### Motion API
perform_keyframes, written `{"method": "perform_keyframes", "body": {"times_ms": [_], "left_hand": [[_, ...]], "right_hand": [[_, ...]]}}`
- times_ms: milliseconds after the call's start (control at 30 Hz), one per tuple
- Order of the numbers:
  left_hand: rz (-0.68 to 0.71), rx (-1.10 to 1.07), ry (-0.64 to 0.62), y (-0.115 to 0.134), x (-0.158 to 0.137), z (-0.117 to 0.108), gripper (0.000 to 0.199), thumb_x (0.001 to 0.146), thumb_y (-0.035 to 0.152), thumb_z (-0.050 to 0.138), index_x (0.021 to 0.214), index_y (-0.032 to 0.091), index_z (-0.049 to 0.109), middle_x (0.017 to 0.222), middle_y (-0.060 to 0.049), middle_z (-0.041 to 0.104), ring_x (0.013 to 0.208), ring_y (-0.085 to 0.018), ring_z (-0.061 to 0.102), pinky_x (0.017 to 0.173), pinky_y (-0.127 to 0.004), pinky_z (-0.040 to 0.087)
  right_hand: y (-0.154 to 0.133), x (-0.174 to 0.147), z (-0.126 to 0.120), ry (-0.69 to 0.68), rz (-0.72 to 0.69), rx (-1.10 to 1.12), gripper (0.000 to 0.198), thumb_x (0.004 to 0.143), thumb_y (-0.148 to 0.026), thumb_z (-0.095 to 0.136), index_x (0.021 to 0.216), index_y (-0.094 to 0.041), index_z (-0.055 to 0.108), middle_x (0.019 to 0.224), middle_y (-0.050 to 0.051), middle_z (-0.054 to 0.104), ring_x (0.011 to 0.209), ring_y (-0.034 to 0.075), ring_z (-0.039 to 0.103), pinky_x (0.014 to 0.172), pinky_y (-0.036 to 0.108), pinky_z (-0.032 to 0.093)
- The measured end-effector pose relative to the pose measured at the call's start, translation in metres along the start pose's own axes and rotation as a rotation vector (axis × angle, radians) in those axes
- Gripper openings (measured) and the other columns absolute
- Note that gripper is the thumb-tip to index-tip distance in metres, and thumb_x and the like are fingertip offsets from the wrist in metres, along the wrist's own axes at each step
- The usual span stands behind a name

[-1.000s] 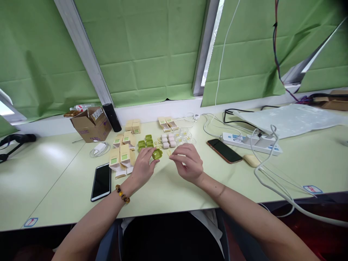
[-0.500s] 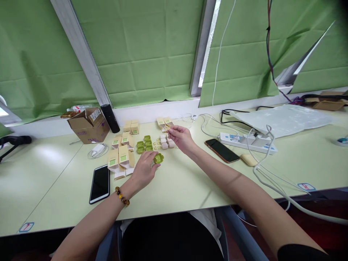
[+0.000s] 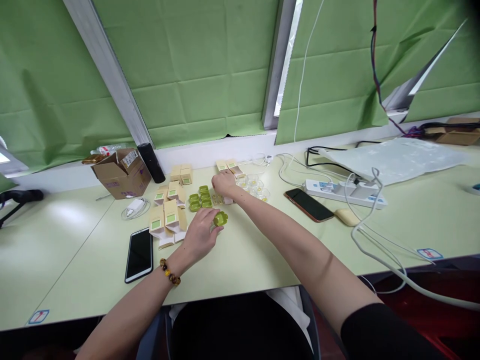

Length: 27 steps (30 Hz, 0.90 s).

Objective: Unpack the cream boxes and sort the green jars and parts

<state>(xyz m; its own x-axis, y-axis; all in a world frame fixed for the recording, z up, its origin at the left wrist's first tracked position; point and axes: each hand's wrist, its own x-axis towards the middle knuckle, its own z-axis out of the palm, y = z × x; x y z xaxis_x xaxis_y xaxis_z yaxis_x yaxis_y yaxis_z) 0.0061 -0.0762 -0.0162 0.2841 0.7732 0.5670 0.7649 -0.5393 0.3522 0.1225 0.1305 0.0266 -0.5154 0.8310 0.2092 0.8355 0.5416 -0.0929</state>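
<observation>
Left hand: thumb and fingers pinch a small olive-green cup with a scalloped rim at its left side. Cup is held over the pale green-white bench, in front of a cluster of olive-green containers; its exact tilt is unclear.

Right hand: back of hand faces the camera, reaching across the small yellow pieces and pale pink blocks, largely covering the blocks. Fingertips hidden; cannot make out whether they grip anything. Clear, rounded cups lie just to the right of this forearm; folded cream paper cartons stand left of the containers.

Handling (judged): cup looks light and thin-walled, probably moulded plastic or silicone; stiffness not determinable by eye. Smooth wall may slip under a loose pinch. Best hold: opposite outer sides below the scallops, light pressure, mouth unobstructed. Yellow pieces look tiny and light; a fingertip pinch at the edges suits them.
</observation>
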Motion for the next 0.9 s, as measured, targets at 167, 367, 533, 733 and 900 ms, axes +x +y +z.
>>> {"method": "perform_keyframes", "body": {"times_ms": [167,367,533,733,900], "left_hand": [[0.010,-0.007,-0.002,0.002,0.001,-0.001,0.043,0.094,0.022,0.068,0.137,0.021,0.061,0.129,-0.014,0.068,0.122,-0.033,0.062,0.106,-0.056,0.055],[-0.008,0.011,-0.026,0.006,0.001,-0.004,0.043,0.095,0.022,0.067,0.138,0.020,0.060,0.129,-0.014,0.068,0.124,-0.032,0.061,0.109,-0.056,0.053],[-0.004,0.004,-0.017,0.005,0.001,-0.003,0.043,0.095,0.023,0.067,0.137,0.022,0.061,0.129,-0.014,0.068,0.123,-0.032,0.062,0.108,-0.056,0.054],[-0.044,-0.038,0.001,0.003,0.001,-0.002,0.044,0.092,0.020,0.069,0.136,0.021,0.062,0.130,-0.013,0.069,0.125,-0.033,0.061,0.110,-0.055,0.051],[-0.161,-0.135,0.094,0.003,0.007,-0.010,0.043,0.088,0.020,0.074,0.130,0.023,0.067,0.129,-0.010,0.071,0.124,-0.031,0.063,0.111,-0.052,0.051]], "right_hand": [[-0.007,0.009,0.005,-0.044,-0.003,-0.113,0.033,0.082,-0.017,0.071,0.114,-0.010,0.075,0.109,0.023,0.078,0.120,0.035,0.064,0.104,0.044,0.034],[-0.012,0.013,0.012,-0.072,-0.022,-0.168,0.035,0.083,-0.023,0.072,0.116,-0.013,0.074,0.107,0.020,0.079,0.118,0.034,0.064,0.104,0.042,0.036],[-0.013,0.013,0.016,-0.072,-0.027,-0.184,0.032,0.082,-0.020,0.072,0.114,-0.013,0.074,0.106,0.021,0.079,0.118,0.034,0.064,0.102,0.042,0.037],[-0.007,0.006,-0.002,-0.001,-0.027,-0.127,0.027,0.080,-0.015,0.070,0.106,-0.014,0.078,0.106,0.018,0.079,0.113,0.031,0.064,0.099,0.040,0.036],[0.010,-0.032,-0.034,0.145,-0.016,-0.075,0.027,0.089,-0.010,0.057,0.103,-0.019,0.078,0.118,0.014,0.076,0.116,0.028,0.061,0.094,0.038,0.036]]}}
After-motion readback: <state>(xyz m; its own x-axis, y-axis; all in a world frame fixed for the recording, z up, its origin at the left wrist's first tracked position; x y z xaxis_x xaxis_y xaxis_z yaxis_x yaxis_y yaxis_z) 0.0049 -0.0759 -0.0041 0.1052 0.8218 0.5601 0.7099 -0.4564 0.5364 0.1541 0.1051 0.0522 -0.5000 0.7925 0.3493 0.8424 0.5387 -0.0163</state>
